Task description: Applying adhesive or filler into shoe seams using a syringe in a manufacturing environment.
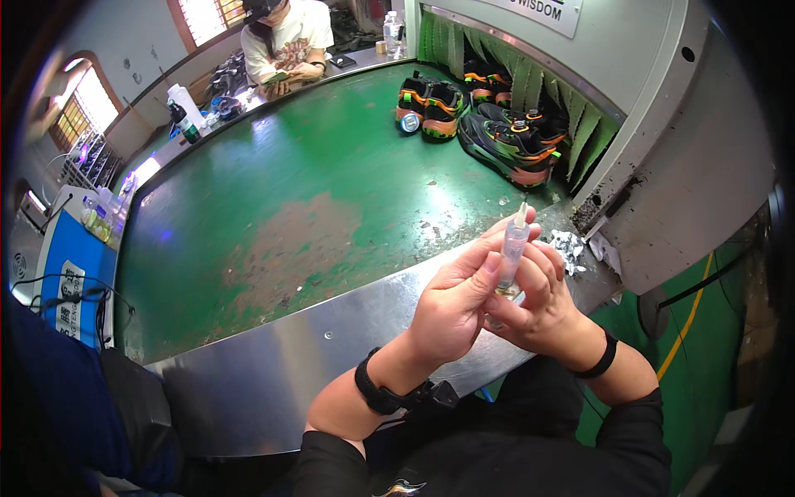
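Observation:
A clear syringe (513, 251) with a pale tip stands nearly upright in front of me, held between both hands over the metal edge of the worktable. My left hand (457, 291) is closed around its barrel, the thumb pressed along the near side. My right hand (548, 300) grips the lower end, its fingers curled there and partly hiding it. Beyond the tip, several black sneakers with orange and green trim (512, 145) sit on the green belt (273, 166). A small round blue-and-white object (409, 123) rests against one shoe.
Green strip curtains (580, 124) hang at a grey machine's opening behind the shoes. Crumpled foil-like scraps (568, 248) lie right of my hands. A metal ledge (315, 340) borders the belt. Across it, another person (286, 50) looks at something in their hands. A blue machine (73, 273) stands left.

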Motion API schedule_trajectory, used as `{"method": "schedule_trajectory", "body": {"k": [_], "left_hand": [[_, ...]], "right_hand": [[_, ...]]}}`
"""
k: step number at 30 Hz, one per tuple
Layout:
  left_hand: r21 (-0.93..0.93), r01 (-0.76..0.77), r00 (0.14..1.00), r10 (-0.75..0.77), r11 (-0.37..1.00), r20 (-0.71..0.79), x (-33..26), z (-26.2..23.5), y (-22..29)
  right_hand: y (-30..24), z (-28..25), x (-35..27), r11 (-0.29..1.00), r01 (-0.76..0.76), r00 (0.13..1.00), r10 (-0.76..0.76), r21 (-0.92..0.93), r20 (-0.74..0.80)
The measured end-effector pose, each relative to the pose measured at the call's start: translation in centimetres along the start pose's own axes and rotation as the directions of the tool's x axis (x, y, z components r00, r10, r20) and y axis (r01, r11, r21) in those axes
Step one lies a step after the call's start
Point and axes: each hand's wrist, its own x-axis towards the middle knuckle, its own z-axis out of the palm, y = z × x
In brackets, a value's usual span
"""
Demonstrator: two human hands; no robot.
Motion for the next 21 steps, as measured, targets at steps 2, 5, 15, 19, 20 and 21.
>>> {"method": "schedule_trajectory", "body": {"k": [2, 5, 15, 19, 20, 21], "left_hand": [[-0.014, 0.000, 1.000, 0.000, 1.000, -0.002, -0.03, 0.04, 0.12], [-0.058, 0.020, 1.000, -0.021, 0.998, -0.008, -0.03, 0.17, 0.30], [-0.044, -0.005, 1.000, 0.005, 0.999, 0.009, 0.04, -0.41, 0.33], [-0.018, -0.014, 1.000, 0.015, 1.000, 0.025, -0.03, -0.39, 0.22], [-0.019, -0.011, 0.999, 0.012, 1.000, 0.030, -0.14, -0.42, 0.25], [-0.001, -0.021, 0.999, 0.021, 1.000, 0.031, -0.07, -0.62, 0.23]], "right_hand": [[0.00, -0.01, 0.17, 0.999, 0.006, 1.000, -0.005, -0.038, 0.022], [0.13, -0.01, 0.18, 0.999, 0.013, 0.999, -0.012, -0.040, 0.031], [0.38, 0.14, 0.31, 0.993, 0.039, 0.998, -0.032, -0.116, 0.060], [0.54, 0.07, -0.09, 0.994, 0.034, 0.998, -0.029, -0.107, 0.050], [0.46, 0.11, 0.04, 0.995, 0.044, 0.998, -0.040, -0.094, 0.046], [0.57, 0.17, 0.10, 0.995, 0.054, 0.998, -0.050, -0.088, 0.044]]}}
